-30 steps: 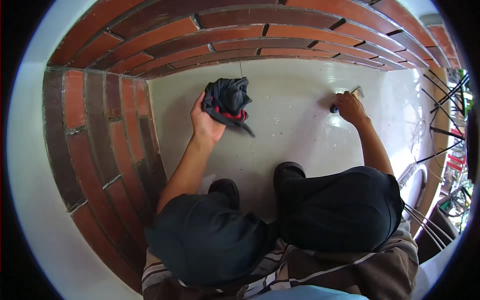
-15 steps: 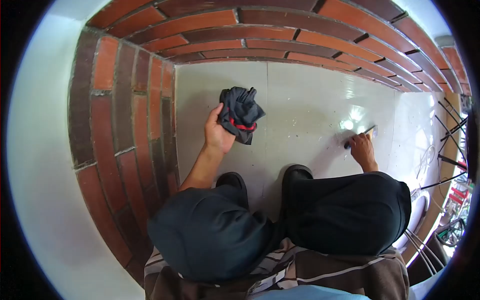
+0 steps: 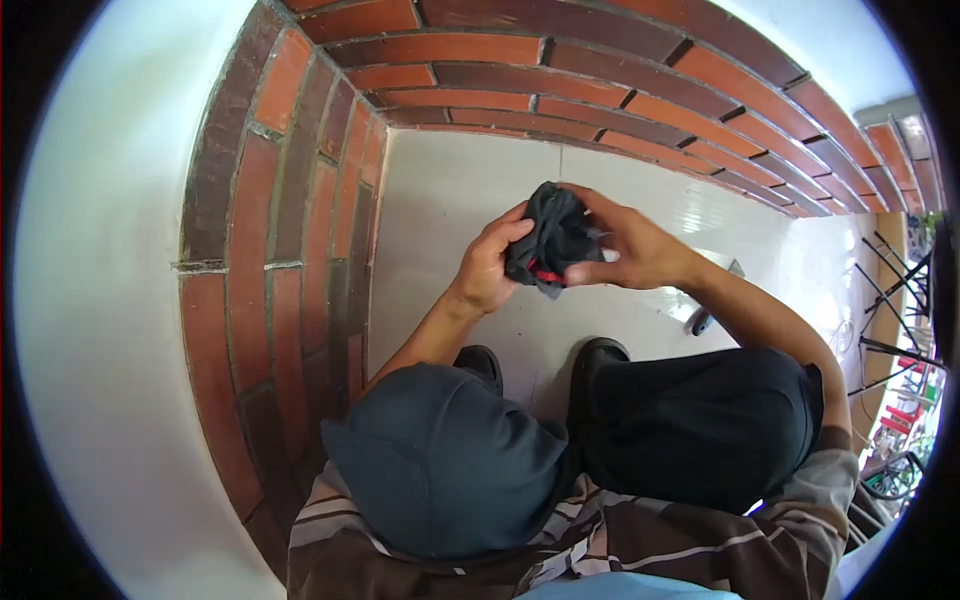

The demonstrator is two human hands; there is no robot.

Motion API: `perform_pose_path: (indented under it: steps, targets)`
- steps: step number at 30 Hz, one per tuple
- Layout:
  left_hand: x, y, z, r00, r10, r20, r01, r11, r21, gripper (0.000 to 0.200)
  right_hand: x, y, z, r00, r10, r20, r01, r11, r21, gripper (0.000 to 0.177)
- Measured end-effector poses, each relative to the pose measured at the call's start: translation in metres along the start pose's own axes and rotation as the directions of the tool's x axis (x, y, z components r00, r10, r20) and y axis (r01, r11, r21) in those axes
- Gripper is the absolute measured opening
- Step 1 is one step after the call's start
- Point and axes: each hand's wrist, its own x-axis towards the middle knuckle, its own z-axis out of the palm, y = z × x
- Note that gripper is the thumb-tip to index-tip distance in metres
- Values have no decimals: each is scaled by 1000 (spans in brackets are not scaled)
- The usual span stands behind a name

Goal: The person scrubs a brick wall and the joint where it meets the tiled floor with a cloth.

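A crumpled dark cloth (image 3: 553, 235) with a red strip is held up above the pale tiled floor. My left hand (image 3: 487, 262) grips its left side, thumb lying over the front. From the right, my right hand (image 3: 640, 245) curves round the cloth, with the fingers at its top and the thumb against the lower edge by the red strip. On the floor beyond my right forearm lies a tool with a dark handle (image 3: 701, 322) and a flat, light end, perhaps a scraper. My forearm hides its middle.
Brick walls (image 3: 600, 80) rise at the back and on the left of the floor (image 3: 440, 180). My shoes (image 3: 600, 352) and bent knees are close below the hands. Thin black metal legs (image 3: 890, 300) stand at the far right. Small specks dot the tiles.
My right hand has let go of the tool on the floor and come left and up to the cloth. My left hand has moved slightly right with the cloth. The view has shifted a little.
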Motion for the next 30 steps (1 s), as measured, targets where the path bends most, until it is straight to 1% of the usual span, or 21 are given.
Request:
perform_pose_path:
  steps: [1,2,4,5,7,8,10,11,12,13,14,16,18,19,22,23,26,27,28,29,30]
  targets:
    - [-3,-1,0,998,31,-53,-30,999,17,46,6,0,10,1000,-14,-14,15,998,53,79]
    - [-7,0,0,998,12,-61,-9,999,40,46,10,4,20,997,27,-76,-24,999,34,65]
    - [-16,5,-6,997,-28,-78,35,995,94,45,12,21,29,985,150,-87,-132,975,181,52]
    - [-19,4,-9,990,-11,-137,33,987,158,42,10,25,32,980,170,-106,-141,961,237,49]
    - [-23,-2,-11,986,-1,-164,37,975,217,39,5,31,40,968,206,-145,-143,924,356,44]
    - [-24,-5,-12,985,0,-172,43,968,248,38,6,38,42,957,245,-154,-180,921,346,43]
    - [-20,-13,-17,969,93,-228,20,893,450,34,1,54,35,914,344,-217,-263,906,331,41]
    - [-18,-16,-21,963,126,-239,25,838,545,33,-2,58,34,898,362,-249,-244,882,402,41]
    - [-15,-16,-19,963,107,-247,30,870,492,32,-3,60,34,881,379,-282,-217,855,471,40]
    - [-14,-14,-14,961,88,-262,38,896,442,31,-5,62,38,911,320,-260,-153,848,507,46]
    - [-11,-13,-11,976,35,-215,59,908,415,30,-6,63,40,940,246,-236,-85,841,535,51]
    - [-10,-12,-7,988,-49,-147,100,924,369,29,-14,51,45,959,236,-157,-129,856,500,57]
    - [-5,-22,-13,991,-19,-131,85,852,517,28,-19,34,45,944,326,56,-307,798,519,61]
    - [-3,-26,-14,993,-1,-121,72,806,587,28,-16,46,57,960,277,-45,-210,815,540,52]
    - [-4,-27,-7,986,86,-143,35,734,678,30,-6,65,52,922,368,-118,-285,853,437,47]
    - [-4,-29,-9,970,198,-143,-17,641,767,38,-6,66,48,913,385,-135,-278,829,485,40]
    - [-14,-19,-28,914,342,-220,-10,559,829,40,-2,86,39,897,390,-208,-181,755,631,37]
    - [-21,-16,-40,897,347,-272,18,588,809,40,-11,76,29,882,395,-257,-126,722,680,36]
    - [-31,-15,-50,900,313,-304,38,637,770,39,-14,86,18,858,414,-304,-100,716,691,39]
    - [-44,-12,-59,900,281,-333,56,683,728,38,-18,104,6,854,374,-361,17,674,738,39]
    - [-58,-11,-66,898,250,-363,74,726,684,38,-25,121,-11,757,421,-499,13,754,657,40]
